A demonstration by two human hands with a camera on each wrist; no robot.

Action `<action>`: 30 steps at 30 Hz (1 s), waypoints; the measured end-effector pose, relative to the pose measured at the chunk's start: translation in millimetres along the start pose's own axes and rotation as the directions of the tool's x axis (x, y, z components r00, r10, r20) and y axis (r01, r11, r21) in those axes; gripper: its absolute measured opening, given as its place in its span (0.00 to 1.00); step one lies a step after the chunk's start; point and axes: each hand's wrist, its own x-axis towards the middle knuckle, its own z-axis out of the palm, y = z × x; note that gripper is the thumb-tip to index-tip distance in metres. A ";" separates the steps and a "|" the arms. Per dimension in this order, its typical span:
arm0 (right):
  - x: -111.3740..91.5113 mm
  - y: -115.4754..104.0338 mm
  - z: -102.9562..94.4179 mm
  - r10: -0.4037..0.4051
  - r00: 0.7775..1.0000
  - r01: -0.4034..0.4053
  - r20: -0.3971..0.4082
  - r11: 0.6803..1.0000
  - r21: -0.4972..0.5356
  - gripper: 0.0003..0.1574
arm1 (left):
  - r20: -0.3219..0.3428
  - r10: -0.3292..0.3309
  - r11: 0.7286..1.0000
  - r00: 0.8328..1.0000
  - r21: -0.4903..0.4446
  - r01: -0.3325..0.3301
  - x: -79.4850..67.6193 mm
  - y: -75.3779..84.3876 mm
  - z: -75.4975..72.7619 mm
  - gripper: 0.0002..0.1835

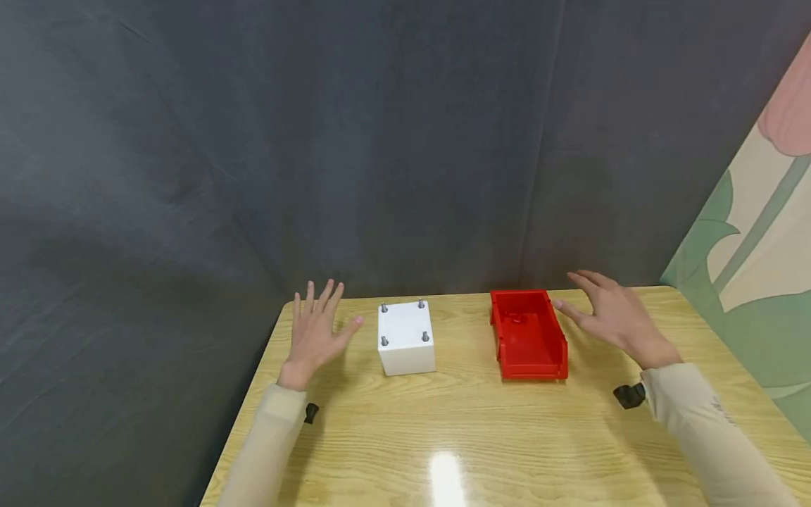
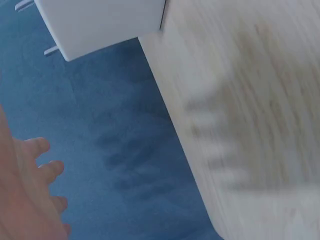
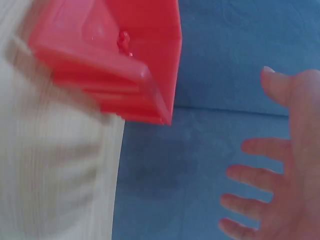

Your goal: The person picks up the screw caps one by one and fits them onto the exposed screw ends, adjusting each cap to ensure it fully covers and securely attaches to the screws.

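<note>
A white block [image 1: 405,338] stands on the table with an upright grey metal pin near each corner of its top. To its left hovers my left hand [image 1: 315,336], fingers spread and holding nothing. A red plastic bin [image 1: 529,345] sits right of the block, its low front lip facing me. A few small red pieces [image 3: 124,43] lie inside toward the back. My right hand [image 1: 617,315] is held in the air just right of the bin, its fingers extended and nothing in it. In the left wrist view the block [image 2: 102,25] is cut off by the top edge.
The wooden table [image 1: 380,429] ends at a dark cloth curtain [image 1: 405,155] along the back and left. A wall with a painted flower pattern [image 1: 754,282] borders the right side. Small black devices [image 1: 629,396] are strapped at the wrists.
</note>
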 end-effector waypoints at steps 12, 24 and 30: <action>4.4 -17.2 15.5 0.020 0.997 -0.027 0.081 0.997 0.077 0.47 | -0.028 0.056 0.993 0.998 -0.100 -0.058 -10.9 10.2 16.1 0.45; 17.0 -32.1 31.9 -0.039 0.998 0.034 0.041 0.993 0.116 0.36 | -0.067 0.097 0.982 0.993 -0.155 -0.106 -17.3 16.0 21.4 0.41; 22.2 -36.3 45.8 -0.049 0.998 0.045 0.038 0.992 0.115 0.34 | -0.098 0.130 0.973 0.987 -0.177 -0.146 -19.9 18.1 26.2 0.40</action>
